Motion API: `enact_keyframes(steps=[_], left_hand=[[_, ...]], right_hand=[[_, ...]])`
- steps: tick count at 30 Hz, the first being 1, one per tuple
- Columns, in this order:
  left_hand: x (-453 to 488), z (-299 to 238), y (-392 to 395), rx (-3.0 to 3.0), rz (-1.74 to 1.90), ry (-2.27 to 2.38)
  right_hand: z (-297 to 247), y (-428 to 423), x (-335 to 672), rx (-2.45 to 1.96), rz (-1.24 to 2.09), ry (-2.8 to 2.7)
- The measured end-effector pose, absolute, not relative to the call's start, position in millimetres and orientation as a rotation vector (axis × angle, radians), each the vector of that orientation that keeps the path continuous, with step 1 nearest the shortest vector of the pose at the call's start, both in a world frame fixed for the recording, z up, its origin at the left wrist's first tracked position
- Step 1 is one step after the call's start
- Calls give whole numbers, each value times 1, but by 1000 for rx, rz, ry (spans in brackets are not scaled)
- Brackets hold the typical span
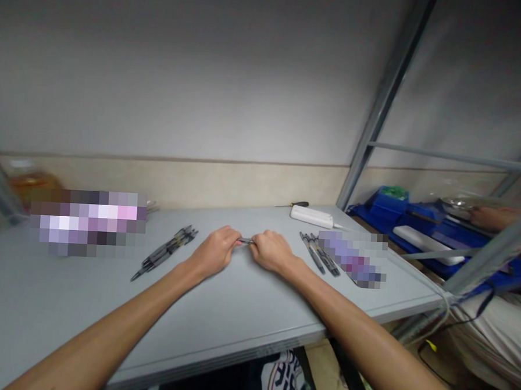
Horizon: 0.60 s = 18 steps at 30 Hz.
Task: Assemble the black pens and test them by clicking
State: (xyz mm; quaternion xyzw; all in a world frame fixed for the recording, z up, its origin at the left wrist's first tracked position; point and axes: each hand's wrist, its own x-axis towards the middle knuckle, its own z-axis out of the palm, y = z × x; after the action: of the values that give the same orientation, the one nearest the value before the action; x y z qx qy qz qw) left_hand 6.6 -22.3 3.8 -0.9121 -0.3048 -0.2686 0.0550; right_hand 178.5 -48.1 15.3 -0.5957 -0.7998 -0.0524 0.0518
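Over the middle of the grey table, my left hand [217, 250] and my right hand [273, 250] grip the two ends of one pen [246, 241]. Both hands have their fingers closed, and only a short dark and silvery stretch of the pen shows between them. To the left of my left hand lies a bunch of dark pens [165, 252], side by side at a slant. A smaller group of dark pens [320, 253] rests to the right of my right hand.
A white power strip [312, 216] lies at the back right, near a screwdriver [301, 204]. Blurred-out items stand at left and right, with an amber container [36, 184] behind the left one. Past the metal post [381, 108], blue bins [387, 203] and another person's hand [495, 219] appear.
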Motion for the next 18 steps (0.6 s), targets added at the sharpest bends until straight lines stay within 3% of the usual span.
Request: enact_keyframes(steps=[5, 9, 18], left_hand=[[6, 8, -22, -2665, -786, -834], [-1, 8, -15, -2676, -909, -968], [3, 9, -23, -2816, -894, -1003]], right_hand=[[17, -43, 187, -1644, -24, -2387], [27, -38, 202, -1323, 273, -2226], [35, -28, 195, -927, 954, -1343]])
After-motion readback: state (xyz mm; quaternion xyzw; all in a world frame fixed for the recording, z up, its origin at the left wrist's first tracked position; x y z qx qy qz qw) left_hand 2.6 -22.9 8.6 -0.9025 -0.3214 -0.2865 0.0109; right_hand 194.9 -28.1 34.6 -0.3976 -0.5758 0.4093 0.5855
